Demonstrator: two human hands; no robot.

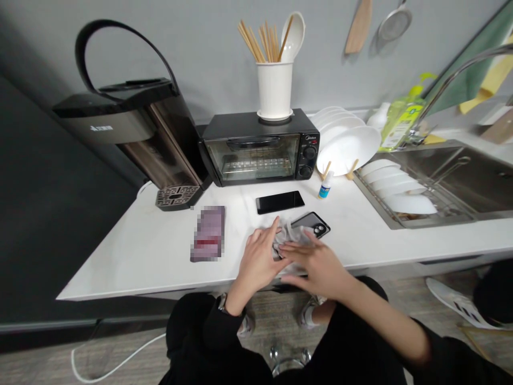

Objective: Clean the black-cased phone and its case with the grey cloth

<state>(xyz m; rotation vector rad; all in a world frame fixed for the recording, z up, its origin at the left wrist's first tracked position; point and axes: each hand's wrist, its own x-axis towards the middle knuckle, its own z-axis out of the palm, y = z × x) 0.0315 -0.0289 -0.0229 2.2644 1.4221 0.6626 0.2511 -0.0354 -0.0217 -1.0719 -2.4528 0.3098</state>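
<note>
A crumpled grey cloth (285, 234) lies on the white counter between my hands. My left hand (258, 256) is at its left edge, index finger stretched out and thumb apart. From the right, my right hand (320, 264) rests over the cloth with its fingers extended, not wrapped round it. Partly covered by the cloth is a dark phone case or phone (316, 222) with round camera openings. Behind the cloth a black smartphone (279, 202) lies flat. A small spray bottle (325, 186) with a blue and yellow label stands to its right. The fingertips under the folds are hidden.
A purple pixelated flat item (210, 230) lies left on the counter (132, 262). Behind are a water dispenser (160, 133), a toaster oven (256, 155) topped by a chopstick cup (275, 88), and white plates (352, 147). The sink (473, 182) is right, with a bowl rack.
</note>
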